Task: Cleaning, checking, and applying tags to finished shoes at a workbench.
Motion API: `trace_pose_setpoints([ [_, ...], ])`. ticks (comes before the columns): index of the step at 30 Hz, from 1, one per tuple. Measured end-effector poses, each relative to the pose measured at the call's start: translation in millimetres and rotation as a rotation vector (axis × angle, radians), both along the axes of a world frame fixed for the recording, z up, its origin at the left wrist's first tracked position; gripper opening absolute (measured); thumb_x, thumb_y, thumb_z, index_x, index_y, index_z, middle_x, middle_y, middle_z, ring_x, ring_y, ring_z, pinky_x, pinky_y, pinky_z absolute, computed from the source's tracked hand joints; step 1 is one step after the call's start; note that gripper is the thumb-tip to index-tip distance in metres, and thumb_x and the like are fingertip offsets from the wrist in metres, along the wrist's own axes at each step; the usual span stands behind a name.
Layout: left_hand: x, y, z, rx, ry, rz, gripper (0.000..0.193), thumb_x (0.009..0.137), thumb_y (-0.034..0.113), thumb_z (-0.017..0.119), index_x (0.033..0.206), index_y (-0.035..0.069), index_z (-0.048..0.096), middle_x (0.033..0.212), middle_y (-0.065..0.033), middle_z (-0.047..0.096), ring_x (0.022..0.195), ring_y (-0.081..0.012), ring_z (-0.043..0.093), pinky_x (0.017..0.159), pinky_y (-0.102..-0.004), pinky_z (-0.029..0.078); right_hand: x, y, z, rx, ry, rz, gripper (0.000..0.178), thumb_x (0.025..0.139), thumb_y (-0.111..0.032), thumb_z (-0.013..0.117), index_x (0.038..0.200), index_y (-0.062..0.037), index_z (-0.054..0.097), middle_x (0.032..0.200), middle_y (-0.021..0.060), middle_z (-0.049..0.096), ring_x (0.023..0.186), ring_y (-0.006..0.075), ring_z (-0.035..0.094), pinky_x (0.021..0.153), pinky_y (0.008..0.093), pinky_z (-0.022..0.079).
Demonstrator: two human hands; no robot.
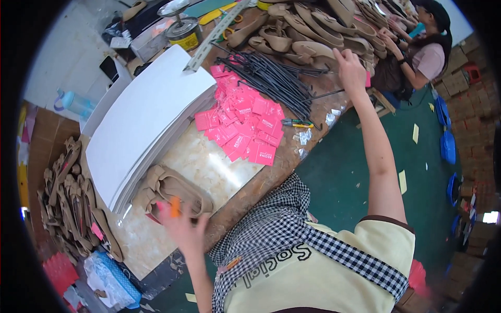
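My left hand [183,228] is over the near end of a pair of beige flat shoes with bows [180,183] on the table. It is blurred, its thumb apart from the other fingers, with an orange band [175,206] around one finger. Something pink shows at its fingertips, too smeared to name. My right arm is stretched to the far right, where my right hand [352,72] closes its fingers on the end of a beige shoe [315,50] in the heap. Several thin black rods [276,78] lie left of that hand, beside a spread of pink cards [245,122].
A stack of white sheets [148,112] fills the table's left, a slotted metal strip [216,36] across its corner. Snips [297,123] lie near the table edge. More shoes [73,203] are piled at left. A co-worker [425,52] handles shoes at far right.
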State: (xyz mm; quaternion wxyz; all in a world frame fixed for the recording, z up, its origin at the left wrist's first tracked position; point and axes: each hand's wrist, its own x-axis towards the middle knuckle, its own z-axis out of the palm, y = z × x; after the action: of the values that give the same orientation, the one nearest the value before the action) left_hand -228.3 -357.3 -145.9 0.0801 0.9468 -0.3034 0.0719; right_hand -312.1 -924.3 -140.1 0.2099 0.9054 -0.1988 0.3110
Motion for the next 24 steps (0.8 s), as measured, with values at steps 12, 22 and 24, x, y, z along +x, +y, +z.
trace_pose_setpoints([
  [12, 3.4, -7.6, -38.6, -0.171, 0.184, -0.084, 0.03, 0.077, 0.023, 0.075, 0.097, 0.002, 0.065, 0.075, -0.0134, 0.064, 0.077, -0.0286, 0.061, 0.085, -0.0402, 0.043, 45.9, -45.4, 78.4, 0.172, -0.482, 0.004, 0.031, 0.089, -0.011, 0.056, 0.118, -0.0111, 0.067, 0.098, 0.0117, 0.061, 0.087, 0.0303, 0.063, 0.076, 0.0386, 0.05],
  [22, -1.2, -11.5, -45.9, -0.275, 0.239, -0.096, 0.028, 0.076, 0.024, 0.074, 0.095, 0.005, 0.067, 0.073, -0.0109, 0.064, 0.075, -0.0291, 0.061, 0.078, -0.0393, 0.045, 100.0, 70.4, 80.7, 1.509, -0.128, 0.47, 0.034, 0.087, -0.015, 0.06, 0.119, -0.0063, 0.066, 0.096, 0.0007, 0.068, 0.082, 0.0081, 0.061, 0.076, 0.0252, 0.048],
  [24, 1.8, -2.5, -39.4, -0.344, 0.251, -0.101, 0.032, 0.076, 0.025, 0.074, 0.098, 0.004, 0.067, 0.077, -0.0119, 0.065, 0.079, -0.0288, 0.062, 0.076, -0.039, 0.047, 89.8, 169.5, 49.3, 1.533, 0.204, 0.436, 0.033, 0.085, -0.013, 0.062, 0.117, -0.0058, 0.067, 0.089, -0.0066, 0.064, 0.079, 0.004, 0.055, 0.07, 0.0259, 0.045],
])
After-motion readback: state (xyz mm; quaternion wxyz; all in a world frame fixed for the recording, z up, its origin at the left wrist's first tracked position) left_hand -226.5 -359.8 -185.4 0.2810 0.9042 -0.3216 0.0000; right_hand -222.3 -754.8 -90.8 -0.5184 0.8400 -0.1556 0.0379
